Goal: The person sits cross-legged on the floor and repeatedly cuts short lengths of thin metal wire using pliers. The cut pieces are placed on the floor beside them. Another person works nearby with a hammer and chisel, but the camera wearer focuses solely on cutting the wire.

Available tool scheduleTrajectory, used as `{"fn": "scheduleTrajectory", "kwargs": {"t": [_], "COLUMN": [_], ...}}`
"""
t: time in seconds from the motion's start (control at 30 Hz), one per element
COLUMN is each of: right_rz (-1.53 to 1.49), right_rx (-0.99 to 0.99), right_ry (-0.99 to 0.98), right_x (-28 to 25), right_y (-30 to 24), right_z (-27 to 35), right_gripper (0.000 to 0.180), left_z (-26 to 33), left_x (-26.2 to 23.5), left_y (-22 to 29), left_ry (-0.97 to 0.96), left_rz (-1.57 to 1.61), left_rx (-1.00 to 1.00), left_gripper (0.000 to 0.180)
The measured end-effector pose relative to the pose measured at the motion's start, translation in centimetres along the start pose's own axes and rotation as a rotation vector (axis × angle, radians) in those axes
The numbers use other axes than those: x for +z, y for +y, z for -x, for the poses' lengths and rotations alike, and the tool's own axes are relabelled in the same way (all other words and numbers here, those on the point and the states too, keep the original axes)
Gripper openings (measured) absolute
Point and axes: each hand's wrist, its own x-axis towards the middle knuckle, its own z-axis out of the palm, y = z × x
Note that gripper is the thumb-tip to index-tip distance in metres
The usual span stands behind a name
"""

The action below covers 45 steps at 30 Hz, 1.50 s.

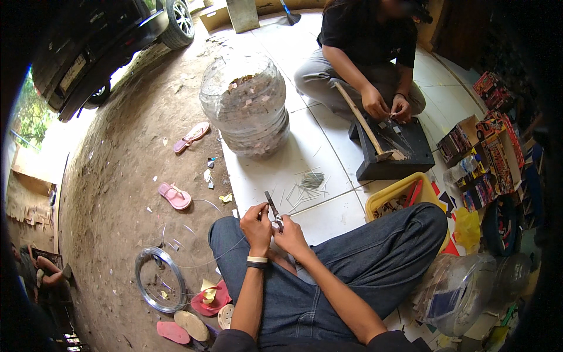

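My left hand (pixel 256 229) is closed in a pinch above my lap. A thin wire (pixel 230 250) curves up to it from the ground at the left. Close against it, my right hand (pixel 290 237) is closed around a slim dark hand tool (pixel 271 203), whose narrow end points up and away. The tool's exact kind and the wire's end are hidden by my fingers. Just beyond my hands, a heap of short cut wire pieces (pixel 312 180) lies on the white tile, with several strewn around it.
Left on the dirt are a wire coil (pixel 137 274) and pink sandals (pixel 175 196). A large clear plastic container (pixel 249 132) stands ahead. Another person's hands (pixel 381 107) work over a black box (pixel 396 164) with a wooden-handled hammer (pixel 355 112). A yellow basin (pixel 375 199) sits by my right knee.
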Motion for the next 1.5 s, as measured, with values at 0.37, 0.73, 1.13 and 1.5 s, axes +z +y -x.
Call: {"fn": "scheduleTrajectory", "kwargs": {"t": [0.37,0.73,1.13,1.5], "right_rz": [0.094,-0.108,-0.145,-0.143], "right_rx": [0.131,-0.084,0.115,-0.067], "right_ry": [0.073,-0.107,0.256,-0.051], "right_x": [0.5,-0.2,0.5,0.0], "right_y": [0.5,1.1,1.5,0.2], "right_z": [-0.6,-1.1,-2.1,-0.4], "right_gripper": [0.031,0.031,0.03,0.031], "left_z": [0.1,-0.2,0.4,-0.2], "left_x": [0.4,-0.1,0.7,-0.1], "left_y": [0.0,0.4,0.4,-0.5], "left_ry": [-0.019,-0.006,-0.136,-0.014], "left_rz": [0.022,0.003,0.014,0.022], "left_rx": [0.007,-0.102,0.027,-0.054], "left_gripper": [0.009,0.023,0.01,0.011]}}
